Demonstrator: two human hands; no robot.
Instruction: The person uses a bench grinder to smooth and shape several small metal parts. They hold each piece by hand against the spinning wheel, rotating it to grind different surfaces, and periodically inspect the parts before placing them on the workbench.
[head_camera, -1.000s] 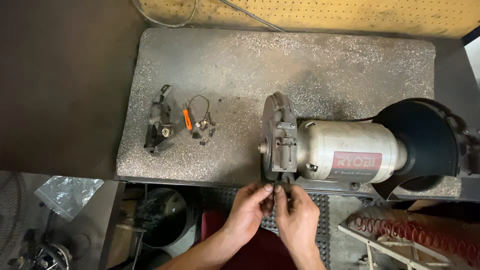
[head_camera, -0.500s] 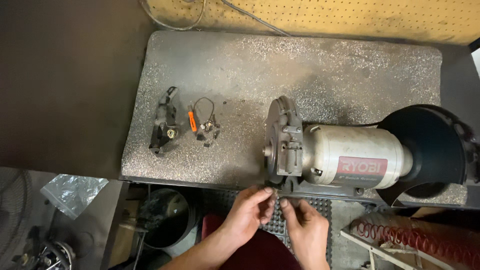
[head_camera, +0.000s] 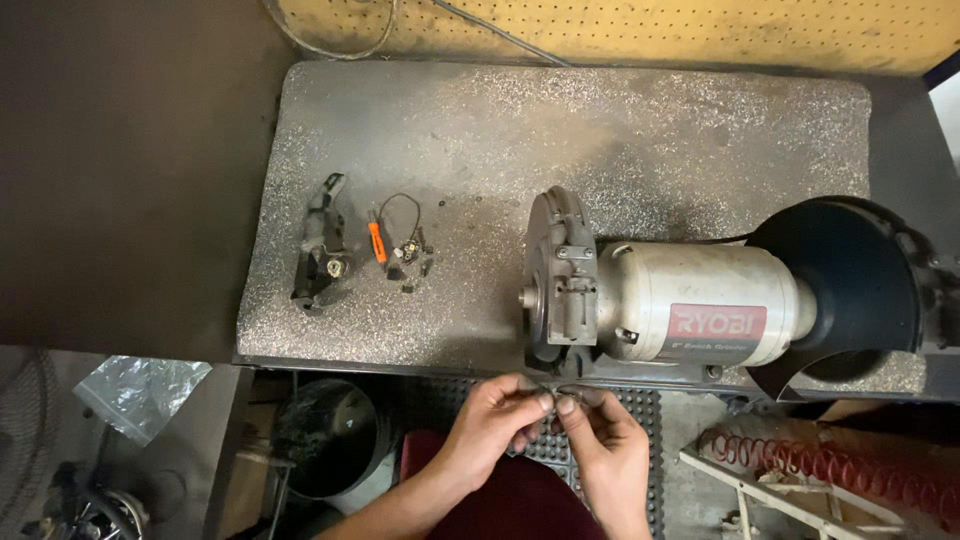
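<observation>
Hands: left hand (head_camera: 497, 418) and right hand (head_camera: 606, 440) meet below the bench edge, fingertips pinched on a small part (head_camera: 548, 400) (too small to identify).
Grinder (head_camera: 690, 300): one wheel end stripped.
Removed: guard bits (head_camera: 322, 250) on mat (head_camera: 600, 130); reassembly pending.

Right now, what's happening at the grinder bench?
A person has both hands below the bench's front edge, left hand and right hand pinched together on a small part, too tiny to identify. Right above them sits a bench grinder on a speckled grey mat, its near wheel guard open with the hub exposed. Further left on the mat lie a dark metal bracket and a cluster of small hardware with an orange piece, untouched.
</observation>
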